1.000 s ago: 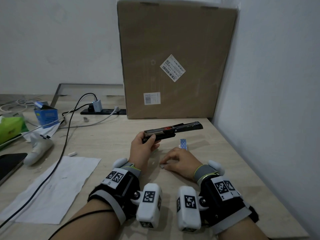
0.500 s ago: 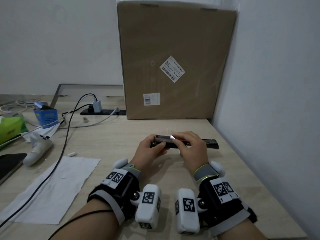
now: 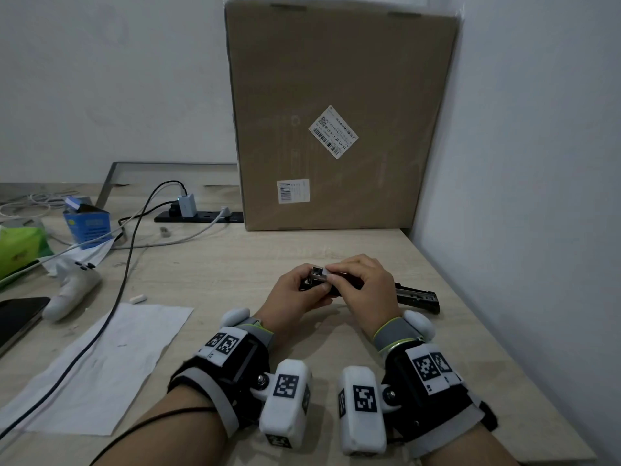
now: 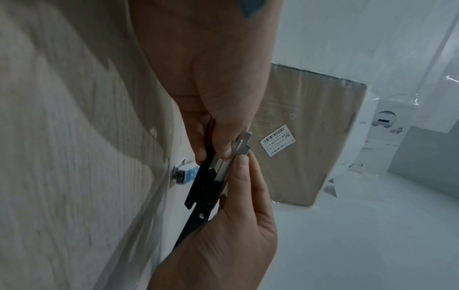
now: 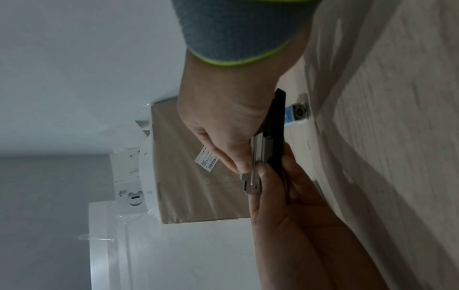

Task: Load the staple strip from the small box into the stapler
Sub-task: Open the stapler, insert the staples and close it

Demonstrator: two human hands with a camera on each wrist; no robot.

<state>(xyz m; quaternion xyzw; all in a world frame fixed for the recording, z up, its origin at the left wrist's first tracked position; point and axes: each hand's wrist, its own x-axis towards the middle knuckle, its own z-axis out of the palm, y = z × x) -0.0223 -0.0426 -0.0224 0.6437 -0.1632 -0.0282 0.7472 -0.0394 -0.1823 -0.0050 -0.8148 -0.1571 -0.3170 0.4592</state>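
Note:
My left hand [image 3: 311, 289] grips the front end of the black stapler [image 3: 416, 297], which is held just above the table and stretches away to the right. At that end its metal magazine [image 3: 317, 274] shows. My right hand [image 3: 337, 280] reaches over the top, its fingertips pinching the silver staple strip [image 5: 256, 149] against the magazine. The left wrist view has my left thumb [image 4: 223, 149] on the metal rail of the stapler [image 4: 201, 188]. The small blue-and-white staple box [image 4: 185, 173] lies on the table behind the stapler [image 5: 275, 127]; in the head view my hands hide it.
A big cardboard box [image 3: 336, 122] stands at the back and a white wall [image 3: 521, 196] closes the right side. On the left lie a paper sheet [image 3: 111, 364], a black cable [image 3: 127, 264], a white controller [image 3: 72, 290], a blue box [image 3: 89, 223] and a phone [image 3: 16, 317].
My right hand left the table by the small box and came up onto the stapler with the strip. The stapler dropped lower, and its front end turned towards me.

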